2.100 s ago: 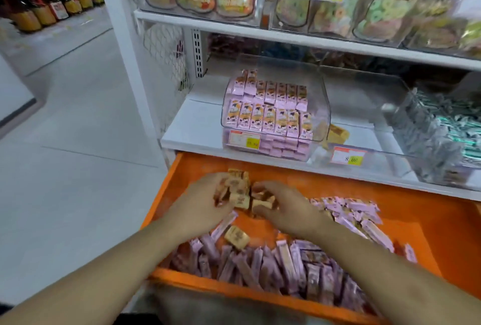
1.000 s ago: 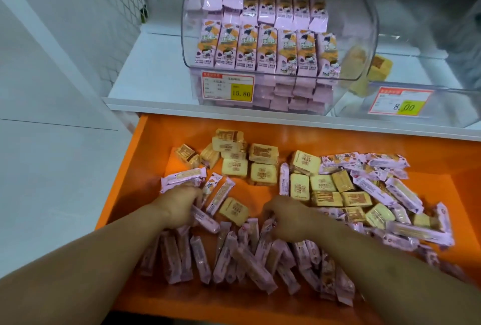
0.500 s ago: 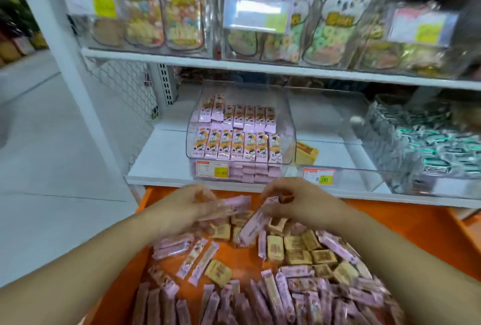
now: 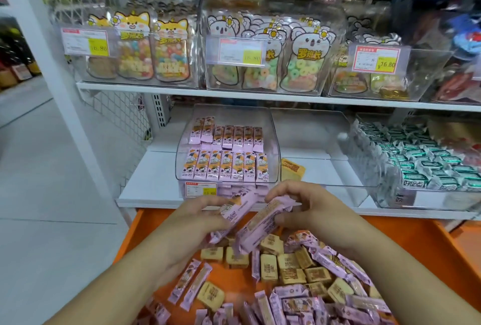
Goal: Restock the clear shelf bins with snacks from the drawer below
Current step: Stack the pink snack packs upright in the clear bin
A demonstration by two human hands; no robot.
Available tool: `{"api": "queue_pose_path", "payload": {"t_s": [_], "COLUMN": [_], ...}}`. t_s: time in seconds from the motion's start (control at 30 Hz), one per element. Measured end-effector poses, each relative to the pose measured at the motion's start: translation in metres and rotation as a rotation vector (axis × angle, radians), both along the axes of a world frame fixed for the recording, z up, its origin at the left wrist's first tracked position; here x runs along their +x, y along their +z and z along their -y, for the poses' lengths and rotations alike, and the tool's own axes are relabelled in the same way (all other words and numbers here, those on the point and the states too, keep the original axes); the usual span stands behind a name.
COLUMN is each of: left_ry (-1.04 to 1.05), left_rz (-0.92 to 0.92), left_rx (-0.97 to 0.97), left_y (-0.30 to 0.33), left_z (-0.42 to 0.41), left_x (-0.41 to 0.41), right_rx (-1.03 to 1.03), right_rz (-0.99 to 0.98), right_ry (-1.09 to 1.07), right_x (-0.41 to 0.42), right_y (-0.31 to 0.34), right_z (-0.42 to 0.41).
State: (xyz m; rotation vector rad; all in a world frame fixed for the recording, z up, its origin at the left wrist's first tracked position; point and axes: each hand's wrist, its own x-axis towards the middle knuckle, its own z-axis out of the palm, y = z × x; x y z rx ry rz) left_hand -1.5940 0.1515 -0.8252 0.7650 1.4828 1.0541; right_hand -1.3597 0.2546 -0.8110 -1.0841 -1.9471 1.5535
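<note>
Pink snack bars [image 4: 250,223] now sit clamped in both hands, left hand [image 4: 200,220] and right hand [image 4: 309,207], lifted out of the orange drawer [image 4: 145,223] since a second ago, just below the pink-stocked clear bin [image 4: 226,152]; loading it likely follows.

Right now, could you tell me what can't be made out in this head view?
- How many pink bars each hand holds: left hand and right hand overlap them.
- Price tag on the pink bin: the left hand's fingers cover its lower edge.
- Drawer front: cut off by the bottom edge.
- Middle bin's label: behind the right hand.
</note>
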Motion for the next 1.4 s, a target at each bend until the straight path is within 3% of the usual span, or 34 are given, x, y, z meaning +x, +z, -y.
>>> {"api": "queue_pose_path", "payload": {"t_s": [0.17, 0.5, 0.67, 1.0, 1.3, 1.4], "left_ry": [-0.043, -0.049, -0.162, -0.071, 0.024, -0.054], "left_rz": [-0.227, 0.002, -0.027, -0.344, -0.11, -0.054], "left_rx": [0.156, 0.084, 0.155, 0.14, 0.077, 0.05], "left_y": [-0.004, -0.013, -0.016, -0.002, -0.013, -0.011], "left_z": [-0.009, -0.018, -0.014, -0.011, -0.012, -0.008], "left_x": [0.001, 0.005, 0.005, -0.024, -0.015, 0.004], "right_rx": [-0.008, -0.005, -0.078, 0.06, 0.152, 0.177], "right_rz": [0.007, 0.084, 0.03, 0.107, 0.076, 0.072], "right_ry": [-0.001, -0.162, -0.181, -0.201, -0.112, -0.08], "right_x": [-0.004, -0.028, -0.034, -0.025, -0.036, -0.044], "right_y": [0.0, -0.009, -0.012, -0.006, -0.023, -0.028], "right_z": [-0.008, -0.012, -0.005, -0.007, -0.002, 0.002]}}
